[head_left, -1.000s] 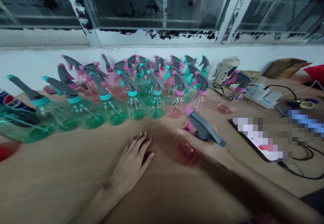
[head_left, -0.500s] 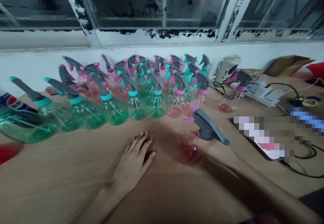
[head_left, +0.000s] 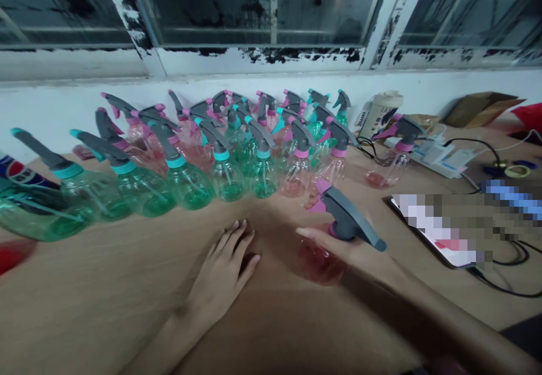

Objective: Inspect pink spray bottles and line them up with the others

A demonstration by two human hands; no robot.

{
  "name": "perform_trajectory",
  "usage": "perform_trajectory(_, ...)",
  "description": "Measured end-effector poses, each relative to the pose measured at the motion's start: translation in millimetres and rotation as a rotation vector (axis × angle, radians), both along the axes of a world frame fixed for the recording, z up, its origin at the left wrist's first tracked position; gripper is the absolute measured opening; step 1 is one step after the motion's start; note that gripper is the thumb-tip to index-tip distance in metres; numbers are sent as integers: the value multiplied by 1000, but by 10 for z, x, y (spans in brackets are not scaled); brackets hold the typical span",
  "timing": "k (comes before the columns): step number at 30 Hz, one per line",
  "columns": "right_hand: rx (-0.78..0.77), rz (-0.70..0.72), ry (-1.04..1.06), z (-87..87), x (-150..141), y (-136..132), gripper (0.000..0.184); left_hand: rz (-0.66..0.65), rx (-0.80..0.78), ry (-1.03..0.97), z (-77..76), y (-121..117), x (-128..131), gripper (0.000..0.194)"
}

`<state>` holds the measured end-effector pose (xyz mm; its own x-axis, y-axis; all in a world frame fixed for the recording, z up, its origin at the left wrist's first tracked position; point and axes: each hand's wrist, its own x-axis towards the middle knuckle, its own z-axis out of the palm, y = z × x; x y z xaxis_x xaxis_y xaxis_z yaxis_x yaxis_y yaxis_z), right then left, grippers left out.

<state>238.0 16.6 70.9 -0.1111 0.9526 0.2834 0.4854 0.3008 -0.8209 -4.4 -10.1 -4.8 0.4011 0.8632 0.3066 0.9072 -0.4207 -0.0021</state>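
My left hand (head_left: 226, 270) lies flat on the table, palm down with fingers a little spread, holding nothing. In my right hand (head_left: 351, 251) is a spray bottle (head_left: 322, 262) with red liquid low in its clear body, a grey head and a pink trigger. The hand wraps the bottle's neck from the right; my thumb lies across its front and fingertips show behind the trigger. Beyond my hands stand several more spray bottles, the nearest a green one (head_left: 265, 180) and a pink one (head_left: 295, 177).
At the far left lies a Pepsi bottle (head_left: 27, 174). On the right are another pink-collared spray bottle (head_left: 387, 169), a paper coffee cup (head_left: 381, 112), a power strip (head_left: 440, 157) with cables, and a blurred-out phone-like device (head_left: 440, 234). A white wall (head_left: 262, 78) with windows backs the table (head_left: 127, 284).
My right thumb has straightened out across the bottle's front, and the held spray bottle has shifted slightly toward me. My left hand has stayed put.
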Motion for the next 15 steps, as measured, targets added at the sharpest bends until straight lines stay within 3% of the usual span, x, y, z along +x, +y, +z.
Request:
perform_trajectory(9, 153, 49, 75, -5, -14, 12, 16, -5, -5, -28, -1, 0, -8, 45)
perform_trajectory(15, 10, 48, 11, -12, 61, -47, 28, -4, -25, -7, 26, 1, 1, 45)
